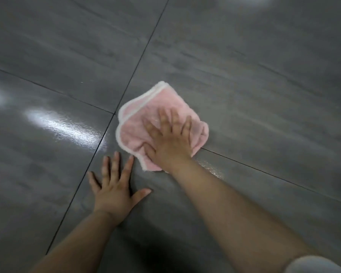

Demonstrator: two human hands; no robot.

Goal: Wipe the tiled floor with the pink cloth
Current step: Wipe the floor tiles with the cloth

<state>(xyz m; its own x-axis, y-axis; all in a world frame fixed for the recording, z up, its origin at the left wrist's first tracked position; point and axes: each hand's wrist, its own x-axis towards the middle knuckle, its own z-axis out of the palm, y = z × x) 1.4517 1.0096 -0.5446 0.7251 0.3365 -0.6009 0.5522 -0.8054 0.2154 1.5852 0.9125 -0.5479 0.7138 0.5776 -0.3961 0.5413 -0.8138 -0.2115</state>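
Observation:
A pink cloth [144,111] with a white hem lies crumpled on the dark grey tiled floor [244,75], just right of where two grout lines cross. My right hand [169,138] presses flat on the cloth with fingers spread and straight; the hand looks blurred. My left hand [114,186] rests palm down on the bare tile below and to the left of the cloth, fingers spread, its fingertips close to the cloth's lower edge without touching it.
Dark grout lines [98,146] divide the large glossy tiles. Bright light glare [61,127] shows on the tile to the left, and a wet sheen [211,166] lies beside my right wrist. A pale sleeve edge [315,265] shows at the bottom right.

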